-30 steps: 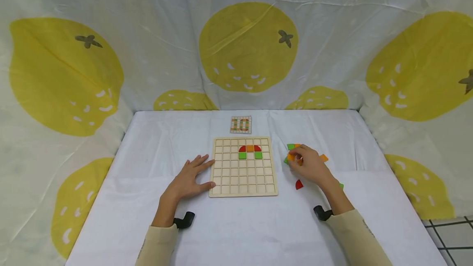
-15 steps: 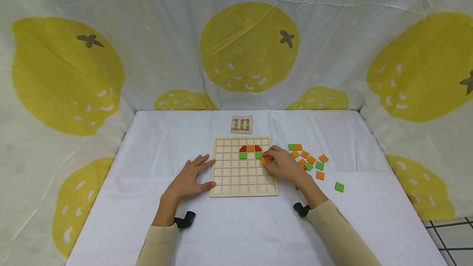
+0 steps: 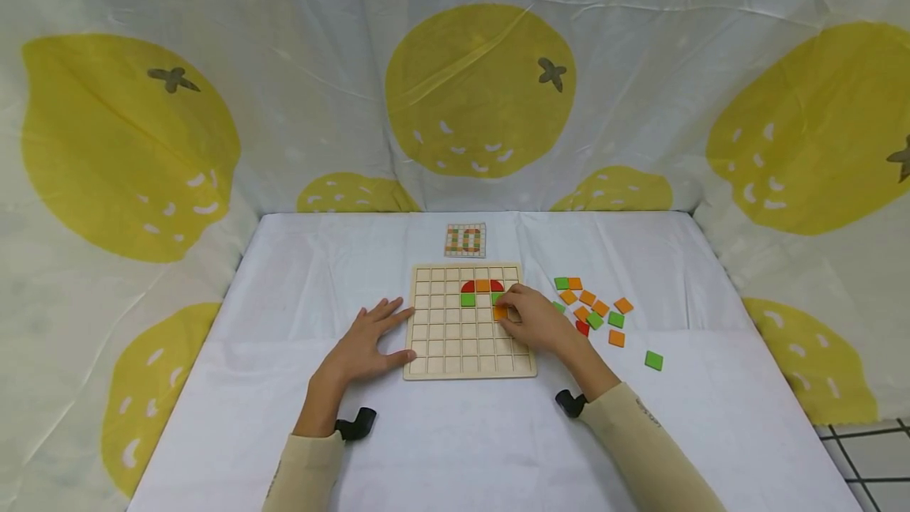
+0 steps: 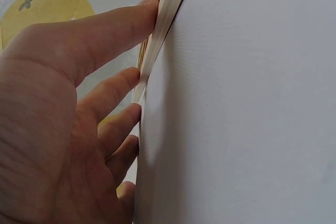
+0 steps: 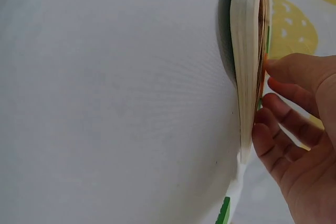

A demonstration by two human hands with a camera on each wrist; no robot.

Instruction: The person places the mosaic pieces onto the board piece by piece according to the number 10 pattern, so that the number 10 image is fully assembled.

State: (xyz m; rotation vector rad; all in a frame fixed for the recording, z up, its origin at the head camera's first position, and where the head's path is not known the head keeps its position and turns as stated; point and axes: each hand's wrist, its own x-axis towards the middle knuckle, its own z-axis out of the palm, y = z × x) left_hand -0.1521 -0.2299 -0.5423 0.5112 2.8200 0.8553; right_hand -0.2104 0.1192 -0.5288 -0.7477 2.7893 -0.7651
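A wooden grid board (image 3: pixel 469 354) lies on the white table; its edge fills part of both wrist views (image 4: pixel 160 35) (image 5: pixel 245 72). Near its top sit two red quarter-round tiles, an orange tile (image 3: pixel 482 285) and two green tiles (image 3: pixel 467 299). My right hand (image 3: pixel 529 321) pinches an orange tile (image 3: pixel 501 312) over the board's right side, just below the right green tile. My left hand (image 3: pixel 366 346) lies flat on the table, its fingertips (image 4: pixel 147 11) touching the board's left edge.
Several loose orange, green and red tiles (image 3: pixel 596 310) lie scattered right of the board, with one green tile (image 3: pixel 653 360) apart. A small pattern card (image 3: pixel 465 239) lies behind the board. Lemon-print cloth walls surround the table.
My right hand carried an orange tile from the loose pile leftward onto the board. The left hand has stayed in place.
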